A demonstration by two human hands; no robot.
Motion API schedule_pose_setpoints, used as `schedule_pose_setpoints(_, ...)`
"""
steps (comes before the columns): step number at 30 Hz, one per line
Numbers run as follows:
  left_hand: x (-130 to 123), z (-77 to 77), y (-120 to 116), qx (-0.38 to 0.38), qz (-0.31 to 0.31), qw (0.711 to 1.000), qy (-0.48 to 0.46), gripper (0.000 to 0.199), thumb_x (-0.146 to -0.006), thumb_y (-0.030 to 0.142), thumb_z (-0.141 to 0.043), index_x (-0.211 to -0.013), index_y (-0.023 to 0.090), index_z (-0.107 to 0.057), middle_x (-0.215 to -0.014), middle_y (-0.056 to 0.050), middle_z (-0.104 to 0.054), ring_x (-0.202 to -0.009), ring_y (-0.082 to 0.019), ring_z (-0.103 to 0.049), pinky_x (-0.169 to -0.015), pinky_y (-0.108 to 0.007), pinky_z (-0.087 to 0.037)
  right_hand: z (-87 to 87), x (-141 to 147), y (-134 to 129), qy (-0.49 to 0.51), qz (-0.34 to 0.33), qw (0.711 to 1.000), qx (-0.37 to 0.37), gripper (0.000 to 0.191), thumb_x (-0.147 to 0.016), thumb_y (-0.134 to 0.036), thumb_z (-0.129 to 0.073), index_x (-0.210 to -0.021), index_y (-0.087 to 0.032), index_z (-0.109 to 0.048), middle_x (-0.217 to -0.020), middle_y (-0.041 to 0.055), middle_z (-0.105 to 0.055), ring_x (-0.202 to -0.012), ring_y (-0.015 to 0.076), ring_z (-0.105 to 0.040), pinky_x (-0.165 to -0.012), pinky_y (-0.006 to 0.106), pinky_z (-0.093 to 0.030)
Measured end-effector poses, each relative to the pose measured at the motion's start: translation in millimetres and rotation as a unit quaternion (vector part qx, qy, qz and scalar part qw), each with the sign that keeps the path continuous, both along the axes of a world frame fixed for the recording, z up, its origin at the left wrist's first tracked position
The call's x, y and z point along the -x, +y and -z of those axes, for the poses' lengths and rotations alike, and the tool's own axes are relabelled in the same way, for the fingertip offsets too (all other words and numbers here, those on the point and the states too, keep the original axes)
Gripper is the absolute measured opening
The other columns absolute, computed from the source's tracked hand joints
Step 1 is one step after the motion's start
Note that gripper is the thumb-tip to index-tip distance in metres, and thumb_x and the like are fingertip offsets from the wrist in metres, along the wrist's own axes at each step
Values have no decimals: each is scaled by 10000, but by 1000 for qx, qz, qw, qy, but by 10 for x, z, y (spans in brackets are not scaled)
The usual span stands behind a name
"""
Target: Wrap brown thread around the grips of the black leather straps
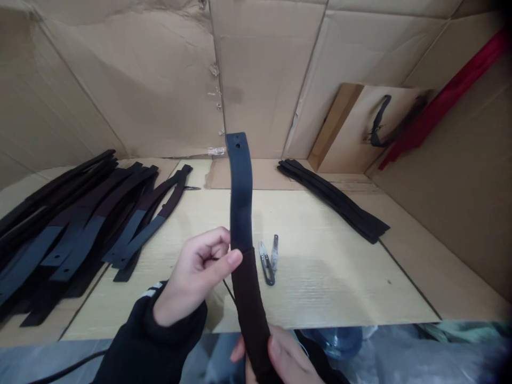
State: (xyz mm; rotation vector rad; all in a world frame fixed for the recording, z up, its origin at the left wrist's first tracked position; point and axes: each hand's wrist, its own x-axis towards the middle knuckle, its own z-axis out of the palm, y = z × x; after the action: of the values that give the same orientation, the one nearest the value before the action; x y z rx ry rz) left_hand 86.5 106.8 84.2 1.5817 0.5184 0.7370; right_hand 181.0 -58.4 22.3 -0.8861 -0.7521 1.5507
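Gripping a dark leather strap (pixel 241 202) upright along its length, the right hand (pixel 280 357) holds its lower end (the curled left hand (pixel 196 272) just beside it).

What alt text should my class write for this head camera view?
The left hand and right hand hold up a long strap, dark blue with a punched hole above and dark brown below. Piles of similar straps lie on a pale wood-grain table either side of small thread snips, with cardboard behind.
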Motion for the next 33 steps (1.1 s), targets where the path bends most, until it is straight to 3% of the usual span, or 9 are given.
schedule_pose_setpoints(5,-283,-97,175,92,38,994,-48,238,-737,369,-662,-763,161,-549,-520,58,-415,-460,-36,-364,-449,-149,-291,-164,-41,129,120,3,993,-14,519,-947,-515,-338,-1095,-105,-619,-538,-22,-481,-329,20,-334,-332,133,-243)
schedule_pose_setpoints(7,-400,-144,241,133,82,986,-59,279,-725,404,-658,-858,166,-598,-545,57,-449,-427,-23,-347,-398,-137,-234,-229,-68,187,143,9,989,-20,507,-967,-476,-308,-1126,-102,-610,-547,-24,-479,-325,15,-342,-336,127,-268)
schedule_pose_setpoints(10,-490,-159,296,148,124,979,-60,357,-761,458,-597,-943,154,-641,-491,72,-379,-371,-7,-249,-357,-137,-164,-277,-90,238,185,-7,982,-34,525,-983,-454,-257,-1108,-90,-615,-536,-30,-457,-316,15,-337,-324,122,-270)
schedule_pose_setpoints(16,-505,11,249,198,139,966,-88,526,-740,667,-503,-844,156,-579,-428,85,-299,-335,-25,-231,-326,-147,-148,-221,-60,300,239,-32,969,-60,555,-978,-475,-248,-1074,-71,-616,-512,-41,-440,-295,19,-311,-302,131,-249)
schedule_pose_setpoints(23,-512,121,135,269,137,940,-158,517,-784,695,-383,-778,186,-477,-426,105,-195,-345,-19,-180,-386,-141,-271,-100,1,380,173,-10,984,-50,511,-972,-469,-294,-1053,-78,-612,-543,-27,-475,-320,18,-354,-325,132,-282)
schedule_pose_setpoints(25,-479,135,124,252,121,948,-149,541,-784,707,-360,-779,182,-489,-440,98,-204,-363,-22,-188,-397,-145,-260,-64,4,379,170,-14,984,-46,510,-961,-490,-320,-1040,-78,-611,-539,-30,-475,-318,14,-355,-320,124,-280)
schedule_pose_setpoints(28,-399,142,145,176,57,980,-74,585,-780,715,-355,-840,168,-554,-494,56,-361,-410,-43,-311,-401,-158,-258,-34,-6,351,187,-24,981,-39,532,-931,-541,-361,-1010,-73,-604,-513,-41,-460,-312,11,-332,-303,117,-266)
schedule_pose_setpoints(30,-334,130,178,110,-6,993,-46,528,-794,657,-427,-816,152,-581,-562,29,-435,-460,-44,-351,-416,-160,-252,-26,-18,324,183,-7,983,-24,544,-906,-571,-396,-993,-75,-602,-500,-47,-450,-310,8,-317,-298,111,-251)
schedule_pose_setpoints(33,-235,83,219,2,-69,996,-57,355,-814,497,-544,-733,153,-582,-563,36,-406,-480,-36,-312,-447,-167,-242,-2,-38,280,161,17,987,7,543,-891,-589,-412,-988,-88,-600,-505,-48,-448,-306,3,-294,-300,112,-233)
